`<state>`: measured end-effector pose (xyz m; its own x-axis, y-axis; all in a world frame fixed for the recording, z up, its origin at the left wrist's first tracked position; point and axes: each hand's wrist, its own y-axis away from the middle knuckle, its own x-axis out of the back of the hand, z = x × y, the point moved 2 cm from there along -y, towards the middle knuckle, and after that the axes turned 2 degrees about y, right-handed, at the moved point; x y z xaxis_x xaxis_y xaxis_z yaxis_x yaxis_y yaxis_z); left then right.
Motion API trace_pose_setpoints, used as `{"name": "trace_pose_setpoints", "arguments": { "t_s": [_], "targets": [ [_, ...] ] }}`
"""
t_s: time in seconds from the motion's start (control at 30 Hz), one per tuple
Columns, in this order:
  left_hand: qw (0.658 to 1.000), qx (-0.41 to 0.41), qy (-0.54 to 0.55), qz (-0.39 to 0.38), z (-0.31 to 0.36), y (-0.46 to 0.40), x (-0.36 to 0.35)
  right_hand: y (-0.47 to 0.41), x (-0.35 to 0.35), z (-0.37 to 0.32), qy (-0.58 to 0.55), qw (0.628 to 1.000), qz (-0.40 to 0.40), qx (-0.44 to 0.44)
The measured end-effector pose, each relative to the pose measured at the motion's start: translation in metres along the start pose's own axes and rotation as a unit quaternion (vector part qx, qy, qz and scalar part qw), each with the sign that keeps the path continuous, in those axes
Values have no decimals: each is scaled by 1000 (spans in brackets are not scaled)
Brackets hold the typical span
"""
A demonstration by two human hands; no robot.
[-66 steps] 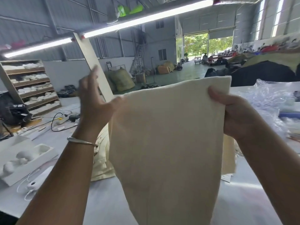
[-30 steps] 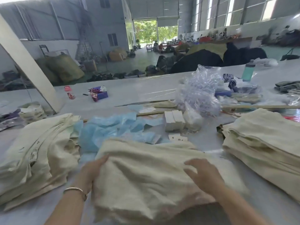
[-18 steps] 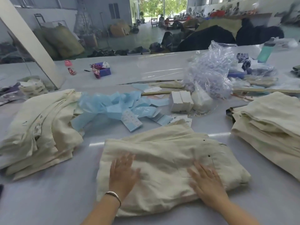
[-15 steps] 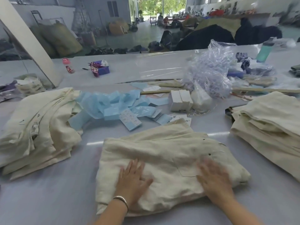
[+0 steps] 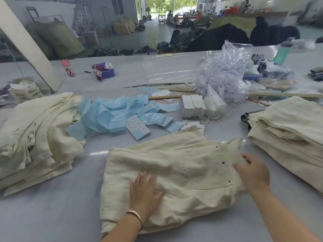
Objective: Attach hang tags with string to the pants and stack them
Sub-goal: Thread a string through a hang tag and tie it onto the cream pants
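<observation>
Head — one folded pants [image 5: 174, 172] | left hand [image 5: 145, 193] flat, right hand [image 5: 251, 172] blurred — two stacks [image 5: 35, 137]

The folded pants [image 5: 174, 173] are cream woven cloth, matt and slightly coarse, with small dark metal rivets at the pocket, and the pile of pants [image 5: 35, 137] at left and the stack [image 5: 288, 131] at right look like the same cloth. The table [image 5: 52, 215] is smooth and faintly glossy, grey-white. The blue bags [image 5: 108, 116] are thin shiny plastic, the clear wrap [image 5: 222, 74] is crinkled glossy film, the white tags [image 5: 192, 105] are matt card, and the bracelet [image 5: 135, 214] is polished metal.
</observation>
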<state>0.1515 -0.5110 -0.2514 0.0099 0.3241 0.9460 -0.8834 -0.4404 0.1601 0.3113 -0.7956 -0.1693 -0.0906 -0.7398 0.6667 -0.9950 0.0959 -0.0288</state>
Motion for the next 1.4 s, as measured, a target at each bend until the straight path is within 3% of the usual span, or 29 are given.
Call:
{"name": "trace_pose_setpoints", "arguments": {
  "t_s": [0.07,0.13,0.2,0.27,0.37,0.47,0.57,0.73,0.83,0.93,1.2,1.3,1.4],
  "targets": [
    [997,-43,63,14,26,-1,10,22,-21,-17,-17,996,-36,75],
    [964,-60,258,2,54,-1,20,46,-41,-26,-26,989,-71,131],
    [873,-12,480,-83,80,1,24,64,-54,-28,-27,980,-94,172],
    [801,24,576,-161,98,0,22,72,-61,-27,-34,973,-123,190],
    [765,52,617,-179,114,-4,17,74,-58,-24,-55,966,-149,206],
    [725,69,662,-179,120,-6,13,66,-47,-19,-124,970,-152,145],
    [682,83,701,-194,125,-4,13,61,-35,-11,-47,978,-140,146],
    [635,118,738,-194,128,-1,8,58,-23,-4,16,965,-219,146],
    [611,126,758,-190,126,2,4,54,-17,-3,38,972,-192,129],
    [578,123,781,-201,124,6,2,55,-13,-4,-22,979,-152,130],
    [554,101,785,-257,122,15,2,65,-15,-1,-8,974,-157,164],
    [605,91,738,-285,121,18,3,70,-19,-2,37,971,-163,170],
    [635,107,722,-252,118,18,0,71,-21,-3,42,971,-159,175]
  ]
}}
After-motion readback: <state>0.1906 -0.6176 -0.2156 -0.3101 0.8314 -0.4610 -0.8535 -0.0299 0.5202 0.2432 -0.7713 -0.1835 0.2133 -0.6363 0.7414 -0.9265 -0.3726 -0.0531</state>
